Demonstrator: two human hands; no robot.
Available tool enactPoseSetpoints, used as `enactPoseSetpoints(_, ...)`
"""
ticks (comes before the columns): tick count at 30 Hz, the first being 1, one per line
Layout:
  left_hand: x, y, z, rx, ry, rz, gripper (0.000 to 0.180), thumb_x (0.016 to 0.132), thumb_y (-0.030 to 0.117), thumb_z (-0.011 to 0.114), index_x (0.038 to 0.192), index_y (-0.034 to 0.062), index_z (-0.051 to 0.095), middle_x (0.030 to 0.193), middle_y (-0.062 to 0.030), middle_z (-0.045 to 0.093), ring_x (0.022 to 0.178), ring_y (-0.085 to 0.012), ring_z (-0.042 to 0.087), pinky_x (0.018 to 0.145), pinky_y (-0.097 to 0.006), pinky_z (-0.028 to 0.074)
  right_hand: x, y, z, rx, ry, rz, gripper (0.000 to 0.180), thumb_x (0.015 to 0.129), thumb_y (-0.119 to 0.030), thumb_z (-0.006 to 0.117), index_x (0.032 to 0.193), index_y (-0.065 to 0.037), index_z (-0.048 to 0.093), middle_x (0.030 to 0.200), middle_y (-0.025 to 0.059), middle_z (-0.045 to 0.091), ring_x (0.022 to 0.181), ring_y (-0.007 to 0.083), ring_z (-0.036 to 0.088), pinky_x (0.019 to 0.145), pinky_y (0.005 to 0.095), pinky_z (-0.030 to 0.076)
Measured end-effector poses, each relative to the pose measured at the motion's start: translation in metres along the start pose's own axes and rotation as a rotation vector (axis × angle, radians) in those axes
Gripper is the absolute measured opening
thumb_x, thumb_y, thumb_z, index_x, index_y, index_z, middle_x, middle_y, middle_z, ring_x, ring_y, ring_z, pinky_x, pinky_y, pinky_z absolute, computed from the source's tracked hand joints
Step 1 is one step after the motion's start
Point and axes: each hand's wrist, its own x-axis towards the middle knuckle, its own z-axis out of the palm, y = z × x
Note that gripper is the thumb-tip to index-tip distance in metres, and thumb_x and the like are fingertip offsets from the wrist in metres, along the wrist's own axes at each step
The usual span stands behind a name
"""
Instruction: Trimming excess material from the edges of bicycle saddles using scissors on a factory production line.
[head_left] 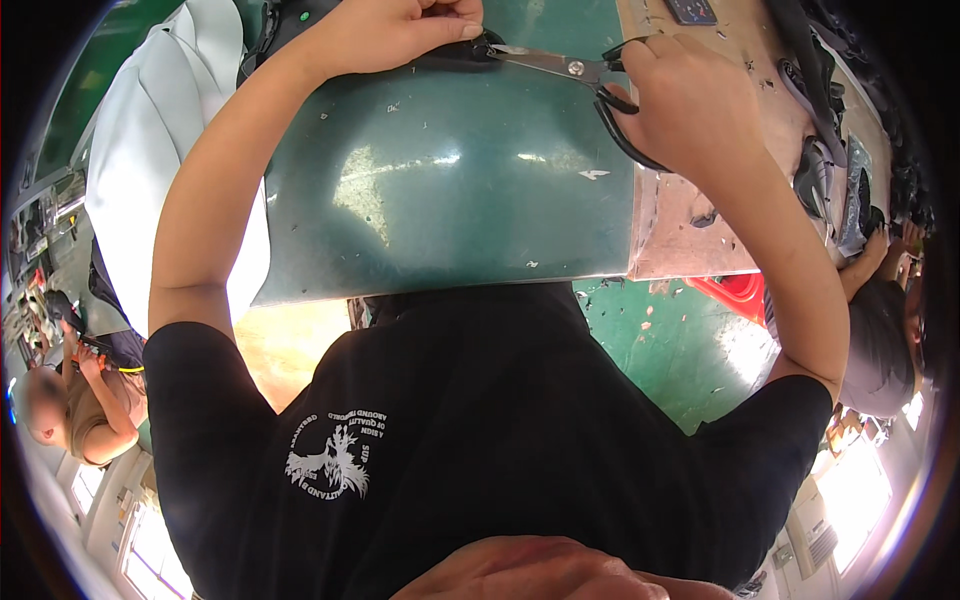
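My left hand (405, 32) is at the far edge of the view, its fingers closed on a black piece of material (450, 58) lying on the green tabletop (430, 180). A pair of scissors (545, 62) with black handles is in my right hand (690, 100), fingers wrapped through the loops. The blades point left and look nearly together. Their tips meet the edge of the black piece, close to my left fingertips. Part of that piece is hidden by my left hand and cut off by the view's edge.
White sheet material (190, 130) drapes over the table's left side. A brown board (690, 235) covers the right, with a dark phone-like device (690, 10) and black scraps. One person (95, 410) works at far left, another (880, 340) at far right. A red container (738, 292) stands below the table edge.
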Motion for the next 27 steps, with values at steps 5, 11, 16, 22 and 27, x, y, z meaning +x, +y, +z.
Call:
enactPoseSetpoints(5, 0.004, 0.007, -0.010, -0.013, -0.120, 0.014, 0.009, 0.093, 0.004, 0.071, 0.091, -0.0022, 0.066, 0.086, -0.0108, 0.064, 0.081, -0.0217, 0.064, 0.075, -0.033, 0.049, 0.003, -0.001, 0.008, -0.041, -0.001, 0.015, 0.028, 0.078, -0.028, 0.082, 0.085, -0.007, 0.066, 0.082, 0.0088, 0.067, 0.081, 0.0277, 0.070, 0.068, 0.0406, 0.057)
enactPoseSetpoints(11, -0.002, 0.006, -0.011, -0.071, -0.112, 0.028, 0.010, 0.094, 0.006, 0.071, 0.092, -0.0020, 0.065, 0.086, -0.0105, 0.063, 0.080, -0.0213, 0.062, 0.074, -0.033, 0.049, 0.013, -0.005, 0.014, -0.040, -0.025, -0.002, 0.026, 0.079, -0.028, 0.081, 0.085, -0.007, 0.067, 0.083, 0.0091, 0.068, 0.083, 0.0283, 0.070, 0.068, 0.0420, 0.057)
enactPoseSetpoints(16, -0.001, -0.005, -0.007, -0.141, -0.045, 0.254, 0.011, 0.095, 0.006, 0.070, 0.092, -0.0020, 0.065, 0.085, -0.0096, 0.062, 0.079, -0.0201, 0.061, 0.074, -0.031, 0.048, 0.017, 0.000, 0.013, 0.000, -0.217, 0.040, 0.027, 0.082, -0.030, 0.079, 0.084, -0.007, 0.067, 0.082, 0.0118, 0.070, 0.079, 0.0335, 0.070, 0.068, 0.0464, 0.056)
enactPoseSetpoints(22, -0.005, -0.008, -0.010, -0.239, -0.088, -0.101, 0.012, 0.098, 0.008, 0.070, 0.092, -0.0005, 0.065, 0.084, -0.0011, 0.061, 0.080, -0.0113, 0.057, 0.075, -0.028, 0.047, 0.005, 0.009, 0.011, 0.031, -0.143, 0.054, 0.024, 0.078, -0.028, 0.079, 0.081, -0.006, 0.071, 0.082, 0.0113, 0.071, 0.082, 0.0299, 0.071, 0.068, 0.0412, 0.058)
enactPoseSetpoints(27, -0.002, -0.013, -0.012, -0.327, -0.125, -0.159, 0.013, 0.099, 0.010, 0.070, 0.092, 0.0005, 0.066, 0.084, 0.0027, 0.061, 0.080, -0.0078, 0.054, 0.076, -0.026, 0.047, -0.009, -0.002, 0.007, 0.062, 0.004, 0.092, 0.025, 0.077, -0.029, 0.079, 0.080, -0.007, 0.067, 0.080, 0.0117, 0.069, 0.075, 0.0317, 0.070, 0.062, 0.0445, 0.056)
